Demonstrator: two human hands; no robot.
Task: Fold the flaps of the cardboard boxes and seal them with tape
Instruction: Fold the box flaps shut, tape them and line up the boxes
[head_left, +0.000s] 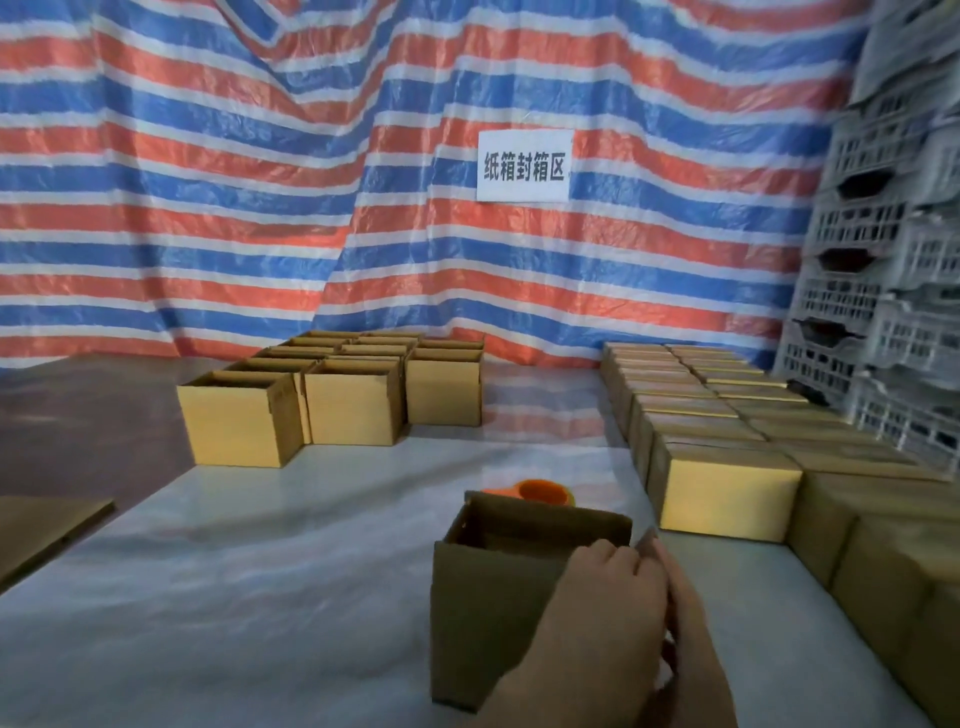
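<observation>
An open brown cardboard box (493, 613) stands on the white sheet low in the middle, its flaps upright. My left hand (608, 597) lies over its right near corner, fingers curled on the inner side of the right flap (647, 541). My right hand (696, 639) rests along the outer side of that flap with its fingers straight, so the flap sits between both hands. Just behind the box lies an orange tape dispenser (543, 491), half hidden by the far flap.
Several open boxes (353, 400) stand grouped at the back left. Rows of closed boxes (727, 483) line the right side down to the near corner. Grey plastic crates (883, 270) are stacked far right. A flat cardboard sheet (41, 525) lies at the left edge.
</observation>
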